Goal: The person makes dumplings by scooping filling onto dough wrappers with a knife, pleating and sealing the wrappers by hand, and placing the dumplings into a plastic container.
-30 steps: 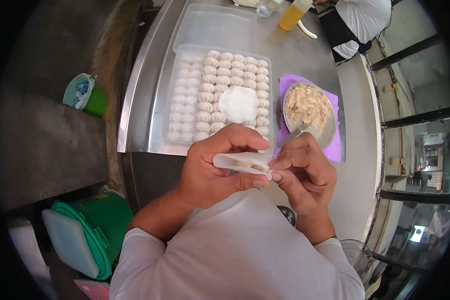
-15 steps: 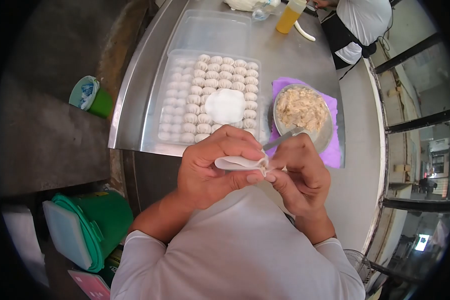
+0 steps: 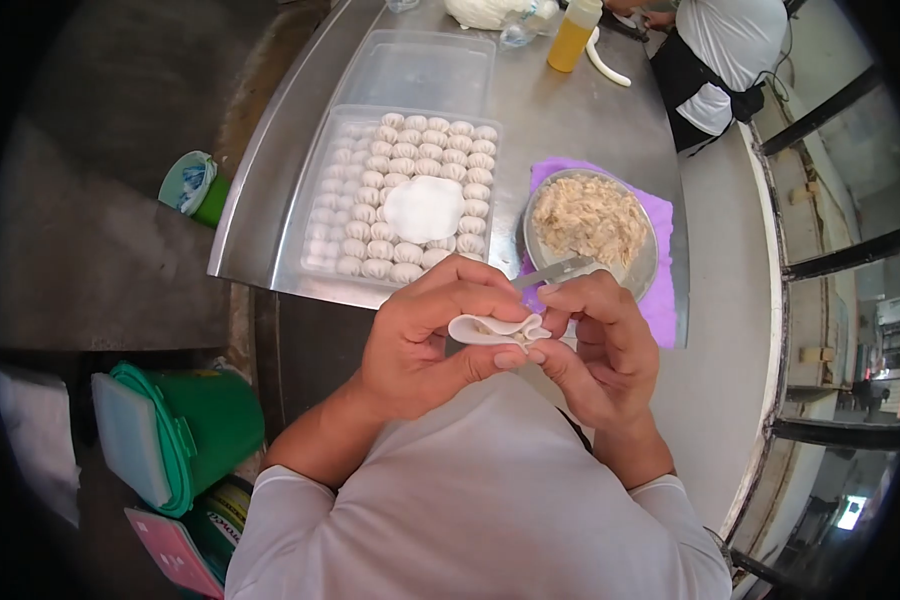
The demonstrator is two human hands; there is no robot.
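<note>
Between my hands is a dumpling wrapper (image 3: 467, 333), folded up around a little filling, its right edge gathered into pleats. My left hand (image 3: 418, 335) cups it with fingers above and thumb below. At the pleated right end, my right hand (image 3: 602, 345) pinches the edge with thumb and fingertips. Beyond my hands, a clear plastic tray (image 3: 313, 240) holds rows of pleated dumplings (image 3: 430, 138), and a flat round stack of wrappers (image 3: 425, 208) lies on top of them. Right of it, a metal bowl (image 3: 652, 265) holds pale minced filling (image 3: 590, 218), with a flat spreader (image 3: 560, 270) resting at its near rim.
The bowl sits on a purple cloth (image 3: 667, 320) on the steel table (image 3: 530, 120). Farther back are an empty clear tray (image 3: 425, 75), a bottle of yellow liquid (image 3: 575, 38) and a co-worker (image 3: 725, 50). Green bins (image 3: 215, 420) stand on the floor to the left.
The wrapper's mouth now shows wider, with more folds at its right end. My right fingers have loosened and shifted slightly along the edge. The view has moved a little to the right.
</note>
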